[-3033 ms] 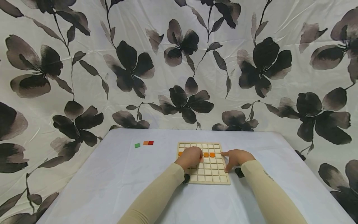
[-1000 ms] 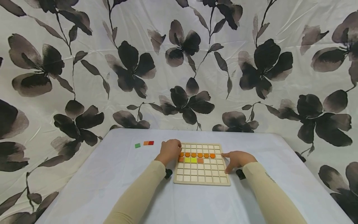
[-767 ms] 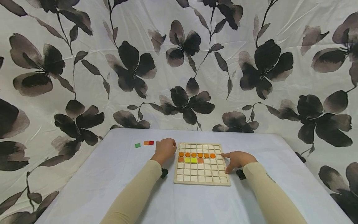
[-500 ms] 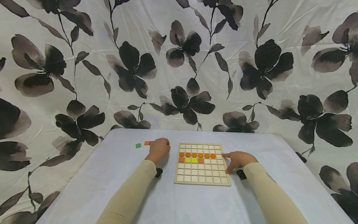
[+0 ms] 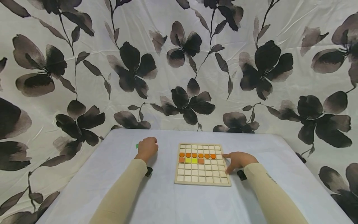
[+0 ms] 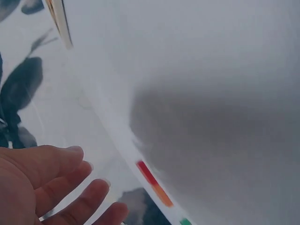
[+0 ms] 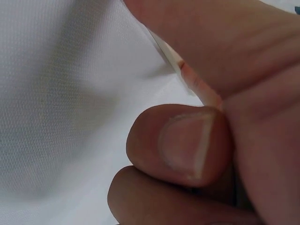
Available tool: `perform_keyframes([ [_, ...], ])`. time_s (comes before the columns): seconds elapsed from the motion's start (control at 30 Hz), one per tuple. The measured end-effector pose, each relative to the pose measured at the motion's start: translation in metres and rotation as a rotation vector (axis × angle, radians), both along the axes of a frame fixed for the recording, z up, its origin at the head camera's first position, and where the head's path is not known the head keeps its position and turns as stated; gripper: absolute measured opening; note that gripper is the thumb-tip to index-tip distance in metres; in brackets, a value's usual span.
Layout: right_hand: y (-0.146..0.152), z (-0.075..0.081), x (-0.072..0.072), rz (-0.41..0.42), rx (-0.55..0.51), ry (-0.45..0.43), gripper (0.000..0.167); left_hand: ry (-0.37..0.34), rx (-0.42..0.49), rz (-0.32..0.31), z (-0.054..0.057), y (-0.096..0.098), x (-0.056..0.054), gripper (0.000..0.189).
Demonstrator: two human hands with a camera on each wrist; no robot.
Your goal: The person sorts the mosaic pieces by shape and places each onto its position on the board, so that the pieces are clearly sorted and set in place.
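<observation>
My left hand (image 5: 147, 148) hovers over the table's far left, its fingers apart and relaxed, holding nothing. In the left wrist view a red tile (image 6: 147, 172) and an orange tile (image 6: 162, 195) lie end to end beyond the fingertips. Past the hand, a green tile (image 5: 137, 146) peeks out. A wooden grid board (image 5: 202, 179) lies right of centre. It bears a row of orange discs (image 5: 200, 156), with yellow tiles (image 5: 191, 160) and orange-brown tiles (image 5: 181, 160) in the row below. My right hand (image 5: 241, 161) touches the board's right edge with spread thumb and index finger; the other fingers are curled.
A white cloth covers the table (image 5: 162, 199). Behind its far edge hangs a floral curtain (image 5: 179, 74). A black wrist camera (image 5: 149, 171) is strapped under the left wrist, another camera (image 5: 241, 175) under the right.
My left hand has left the board and moved left to the loose tiles, now covering the red and orange ones in the head view. The right hand stays at the board's edge.
</observation>
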State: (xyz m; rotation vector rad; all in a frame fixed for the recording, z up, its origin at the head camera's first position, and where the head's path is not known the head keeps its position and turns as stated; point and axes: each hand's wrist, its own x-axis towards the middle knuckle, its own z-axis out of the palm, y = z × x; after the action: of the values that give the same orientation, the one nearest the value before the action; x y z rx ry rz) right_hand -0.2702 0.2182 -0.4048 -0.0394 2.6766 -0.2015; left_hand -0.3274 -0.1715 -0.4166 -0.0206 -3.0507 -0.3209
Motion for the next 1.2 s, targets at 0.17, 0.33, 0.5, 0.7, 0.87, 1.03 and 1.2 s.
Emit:
perform_keyframes([
  [0.17,0.000,0.001,0.000,0.009,0.004,0.003,0.088,0.031,-0.067,0.004,0.000,-0.014,-0.001,0.022],
  [0.33,0.001,0.000,0.000,0.008,-0.003,0.005,0.089,0.010,-0.116,0.022,-0.005,-0.029,-0.007,0.027],
  [0.5,0.000,0.000,0.000,0.003,-0.002,0.001,0.089,0.004,-0.142,0.038,-0.008,-0.044,-0.016,0.027],
  [0.7,0.000,0.000,-0.002,0.001,0.002,0.000,0.089,0.003,-0.112,0.039,-0.011,-0.059,-0.022,0.027],
  [0.87,0.001,-0.001,-0.002,-0.013,-0.007,-0.004,0.089,-0.018,-0.075,0.038,-0.014,-0.067,-0.025,0.032],
  [1.03,0.002,-0.002,-0.001,-0.026,-0.020,-0.002,0.090,-0.060,-0.067,0.040,-0.018,-0.071,-0.029,0.030],
  [1.2,0.003,-0.001,0.001,-0.037,-0.028,-0.002,0.089,-0.094,-0.061,0.042,-0.018,-0.073,-0.031,0.027],
])
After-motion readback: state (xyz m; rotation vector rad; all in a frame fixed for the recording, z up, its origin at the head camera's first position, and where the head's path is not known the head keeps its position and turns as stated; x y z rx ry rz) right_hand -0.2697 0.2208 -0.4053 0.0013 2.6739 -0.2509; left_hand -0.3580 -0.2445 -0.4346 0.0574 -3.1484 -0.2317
